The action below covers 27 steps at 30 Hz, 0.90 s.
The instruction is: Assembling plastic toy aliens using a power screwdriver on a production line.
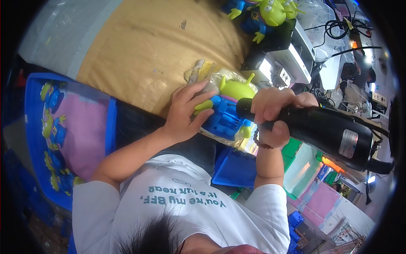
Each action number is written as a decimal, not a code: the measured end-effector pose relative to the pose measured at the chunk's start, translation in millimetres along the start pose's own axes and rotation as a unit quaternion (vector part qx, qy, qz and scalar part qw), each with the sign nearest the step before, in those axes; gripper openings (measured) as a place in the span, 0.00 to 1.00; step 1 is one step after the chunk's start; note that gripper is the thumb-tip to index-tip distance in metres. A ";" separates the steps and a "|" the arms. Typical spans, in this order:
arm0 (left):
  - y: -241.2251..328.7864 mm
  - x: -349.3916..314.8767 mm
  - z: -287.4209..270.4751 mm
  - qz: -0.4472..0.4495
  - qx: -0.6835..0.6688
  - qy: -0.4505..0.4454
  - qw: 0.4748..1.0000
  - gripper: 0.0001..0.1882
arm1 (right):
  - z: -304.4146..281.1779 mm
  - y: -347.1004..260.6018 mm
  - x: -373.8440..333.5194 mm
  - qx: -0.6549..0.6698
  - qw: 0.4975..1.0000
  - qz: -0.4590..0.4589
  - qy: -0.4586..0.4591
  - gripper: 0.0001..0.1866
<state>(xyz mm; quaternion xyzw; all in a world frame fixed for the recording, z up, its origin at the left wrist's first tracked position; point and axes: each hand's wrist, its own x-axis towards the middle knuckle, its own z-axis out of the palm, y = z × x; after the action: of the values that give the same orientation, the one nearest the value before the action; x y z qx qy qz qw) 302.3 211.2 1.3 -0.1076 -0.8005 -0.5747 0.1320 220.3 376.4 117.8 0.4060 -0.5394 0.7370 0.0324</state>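
Note:
A blue and green alien toy figure (224, 117) lies back-up on a plastic-covered pad (201, 70) at the table's edge. My left hand (184, 111) grips its left side, thumb and fingers around a green toy hand. In my right hand (272, 111) is a black electric screwdriver (325, 131), held nearly level with its cable trailing off to the right. Its tip end meets the toy's blue back, and the bit itself is hidden there.
Several similar toys (54, 131) line the blue bin (111, 127) at left, which has a pink liner. More alien toys (272, 12) sit at the far right by a white and black device (292, 59). Cables (338, 27) tangle beyond it. A green-edged tray (302, 167) stands at right.

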 end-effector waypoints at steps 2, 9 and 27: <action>-1.5 -0.8 -2.7 -0.002 0.008 -0.019 1.000 0.22 | -5.2 -1.0 1.5 0.004 0.999 0.007 -0.044 0.29; -2.2 1.7 -7.6 -0.017 -0.013 -0.050 0.998 0.24 | 13.2 -8.1 -1.2 0.004 0.999 0.029 0.046 0.29; -14.6 -6.3 -7.5 0.099 0.068 -0.085 0.989 0.51 | 3.0 -33.0 12.5 -0.013 0.994 0.063 0.087 0.23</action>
<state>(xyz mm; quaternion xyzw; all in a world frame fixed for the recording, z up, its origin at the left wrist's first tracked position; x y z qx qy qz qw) 304.1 199.3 -11.6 -0.2258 -0.8316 -0.4914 0.1265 229.7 382.8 151.3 0.3049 -0.5686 0.7631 0.0377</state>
